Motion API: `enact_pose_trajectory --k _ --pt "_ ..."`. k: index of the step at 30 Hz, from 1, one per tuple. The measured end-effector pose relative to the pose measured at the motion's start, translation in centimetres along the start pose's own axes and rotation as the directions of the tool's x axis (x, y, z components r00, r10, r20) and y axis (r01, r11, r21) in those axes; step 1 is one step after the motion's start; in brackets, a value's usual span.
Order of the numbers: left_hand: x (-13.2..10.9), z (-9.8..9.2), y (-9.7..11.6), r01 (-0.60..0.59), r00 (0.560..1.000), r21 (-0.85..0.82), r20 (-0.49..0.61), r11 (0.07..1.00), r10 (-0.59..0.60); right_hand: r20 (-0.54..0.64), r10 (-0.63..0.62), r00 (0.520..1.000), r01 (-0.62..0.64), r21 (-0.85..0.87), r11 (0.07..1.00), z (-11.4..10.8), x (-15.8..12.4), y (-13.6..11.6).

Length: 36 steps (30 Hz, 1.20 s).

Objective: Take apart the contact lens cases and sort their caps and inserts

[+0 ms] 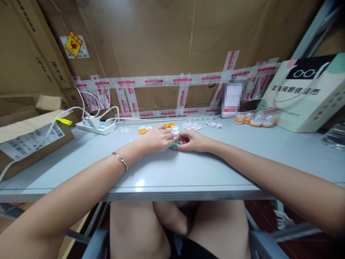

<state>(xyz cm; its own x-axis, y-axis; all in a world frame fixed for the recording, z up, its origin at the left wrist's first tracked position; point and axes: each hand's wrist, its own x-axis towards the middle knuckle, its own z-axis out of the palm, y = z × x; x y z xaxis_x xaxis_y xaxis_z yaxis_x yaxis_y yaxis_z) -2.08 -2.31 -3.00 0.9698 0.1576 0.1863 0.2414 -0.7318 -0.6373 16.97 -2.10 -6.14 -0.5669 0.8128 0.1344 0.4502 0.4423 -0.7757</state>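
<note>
A small teal piece (174, 145) sits at mid-worktop, right where the two hands meet. Only a sliver of it shows under the fingertips, so its long axis cannot be told. The left hand (157, 138) comes in from the left with fingers curled and pinched onto it. The right hand (192, 141) meets it from the right, also clenched at the fingertips. Both touch the piece and neither is nearer. A bracelet (120, 160) circles the left wrist.

Just behind the hands lie loose white and orange discs (172, 126) on the grey worktop (188, 172). Further left is a power strip (95, 126) with white cables, and a cardboard box (29, 140) at the edge. To the right stand orange-based cups (254, 120) near a white carton (307, 95).
</note>
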Motion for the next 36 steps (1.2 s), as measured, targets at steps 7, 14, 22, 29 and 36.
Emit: enact_pose_trajectory --k 7,14,22,29,36 --pt "0.0 -0.3 0.1 -0.068 0.998 0.091 0.002 0.994 0.068 -0.016 -0.016 1.0 0.016 0.005 1.0 0.1 0.2 0.4" --pt "0.0 -0.1 0.1 -0.065 0.998 0.084 0.013 0.994 0.064 -0.018 -0.009 1.0 0.009 0.0 1.0 0.2 0.1 0.2" --pt "-0.1 0.5 0.2 0.012 1.0 0.069 -0.021 0.998 -0.01 -0.018 -0.003 1.0 0.004 0.014 1.0 0.2 0.2 0.2" --pt "0.7 -0.1 1.5 0.095 0.995 0.083 0.022 0.992 -0.097 -0.039 -0.018 0.999 0.017 -0.035 0.999 0.3 0.1 0.1" --pt "1.0 -0.6 2.2 0.116 0.993 0.077 0.01 0.99 -0.117 -0.063 -0.014 0.998 0.011 -0.059 0.998 0.4 0.1 0.0"
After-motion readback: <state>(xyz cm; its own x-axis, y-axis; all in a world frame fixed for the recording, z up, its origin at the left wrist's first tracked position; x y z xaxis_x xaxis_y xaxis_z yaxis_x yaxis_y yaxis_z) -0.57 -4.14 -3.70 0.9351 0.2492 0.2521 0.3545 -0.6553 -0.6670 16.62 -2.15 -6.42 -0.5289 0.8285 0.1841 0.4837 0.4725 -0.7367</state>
